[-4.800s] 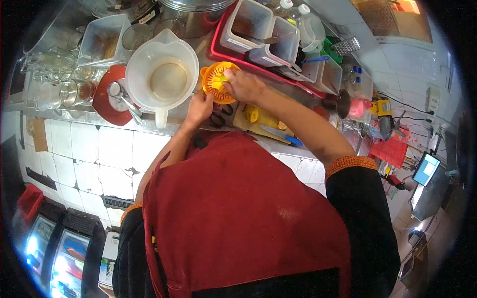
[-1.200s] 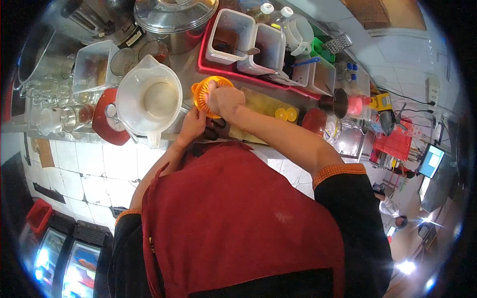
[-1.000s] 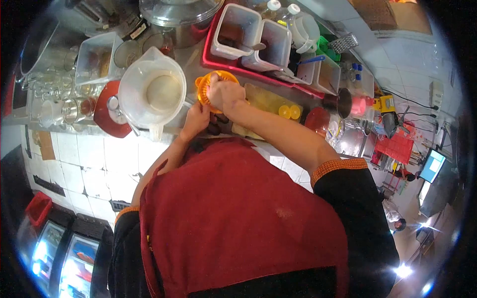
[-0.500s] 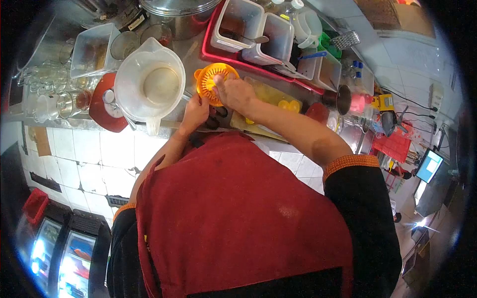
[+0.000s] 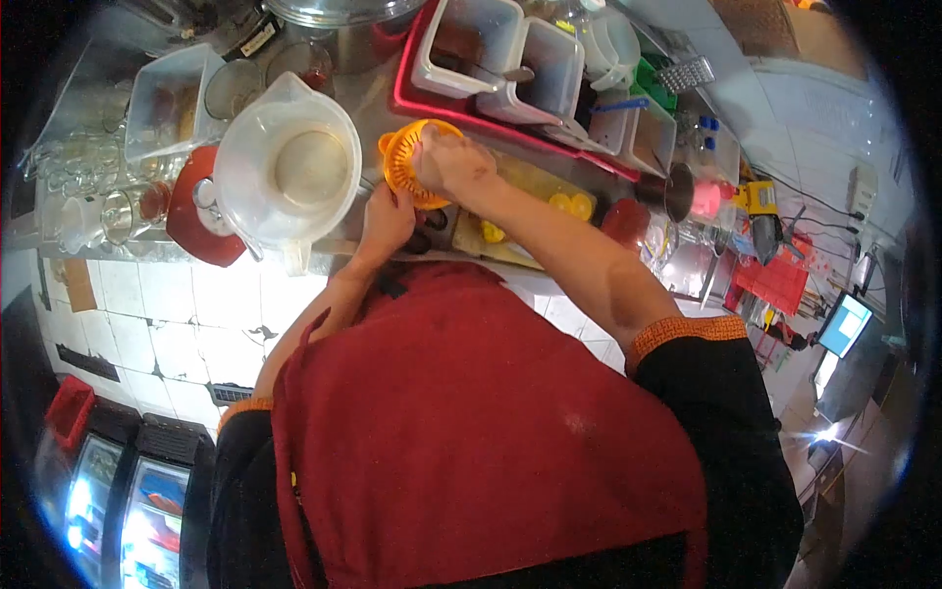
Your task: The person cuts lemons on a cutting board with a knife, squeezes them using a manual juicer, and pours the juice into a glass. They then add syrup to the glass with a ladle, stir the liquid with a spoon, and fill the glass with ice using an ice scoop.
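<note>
An orange citrus juicer (image 5: 400, 159) sits on the counter beside a big white pitcher (image 5: 287, 167). My right hand (image 5: 453, 163) presses down on the juicer's cone, fingers closed over a piece of fruit that is mostly hidden under the palm. My left hand (image 5: 386, 218) holds the juicer's near rim from below. Behind my right wrist lies a yellow cutting board (image 5: 535, 187) with halved yellow fruit (image 5: 572, 204) on it.
A red tray (image 5: 409, 93) holds several clear plastic tubs (image 5: 466, 44). Glasses (image 5: 108, 211) and a red plate (image 5: 196, 228) stand at the left. A metal cup (image 5: 677, 196) and a pink container (image 5: 708, 198) are at the right. The tiled counter front drops below.
My right hand has kept turning on the juicer cone, shifting slightly between frames. My left hand stays on the juicer's rim. The view has swayed a little.
</note>
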Demonstrator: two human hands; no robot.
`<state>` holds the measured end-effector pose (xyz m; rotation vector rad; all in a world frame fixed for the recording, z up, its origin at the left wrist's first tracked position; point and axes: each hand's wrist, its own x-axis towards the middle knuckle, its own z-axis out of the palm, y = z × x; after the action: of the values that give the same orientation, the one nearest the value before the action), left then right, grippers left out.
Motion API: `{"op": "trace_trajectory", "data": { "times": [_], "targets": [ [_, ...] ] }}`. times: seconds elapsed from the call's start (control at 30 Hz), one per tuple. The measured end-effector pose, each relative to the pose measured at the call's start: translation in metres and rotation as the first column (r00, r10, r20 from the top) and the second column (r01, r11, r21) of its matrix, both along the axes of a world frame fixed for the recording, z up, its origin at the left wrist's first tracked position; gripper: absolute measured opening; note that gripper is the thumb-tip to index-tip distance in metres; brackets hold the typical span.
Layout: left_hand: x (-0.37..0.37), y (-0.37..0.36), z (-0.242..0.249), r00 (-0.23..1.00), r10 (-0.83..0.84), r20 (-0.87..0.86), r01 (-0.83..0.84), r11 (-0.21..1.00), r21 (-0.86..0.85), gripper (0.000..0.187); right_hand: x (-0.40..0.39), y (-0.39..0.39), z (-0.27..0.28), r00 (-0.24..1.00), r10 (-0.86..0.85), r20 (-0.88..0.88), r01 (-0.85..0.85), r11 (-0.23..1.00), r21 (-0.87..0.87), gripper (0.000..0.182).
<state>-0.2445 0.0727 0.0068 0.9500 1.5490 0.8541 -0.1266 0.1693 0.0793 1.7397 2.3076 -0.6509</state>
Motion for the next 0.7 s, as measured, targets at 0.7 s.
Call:
{"op": "trace_trajectory", "data": {
  "times": [0.7],
  "targets": [
    [-0.015, 0.0, -0.039, 0.92, -0.121, 0.372, 0.108, 0.993, 0.057, 0.027, 0.01, -0.025, -0.061, 0.993, -0.064, 0.103, 0.063, 0.998, 0.016, 0.038]
  ]
}}
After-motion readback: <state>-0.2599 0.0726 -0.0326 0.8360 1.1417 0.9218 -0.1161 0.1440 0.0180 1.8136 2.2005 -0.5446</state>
